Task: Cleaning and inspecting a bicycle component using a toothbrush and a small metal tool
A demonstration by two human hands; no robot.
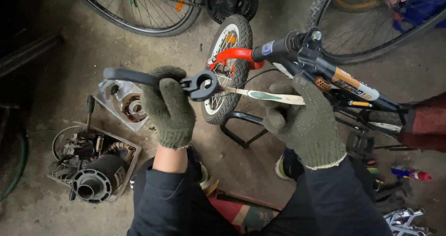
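Toothbrush (267,95), mid-frame, pinched in the gloved right hand (304,124), its head poked into the open ring of a black clamp (200,84) as if to scrub inside. Left hand (169,107) is closed round the clamp's curved handle, steadying it at chest height; bristles likely hidden. Small bicycle (325,73) stands upper right; motor parts (95,171) lower left.
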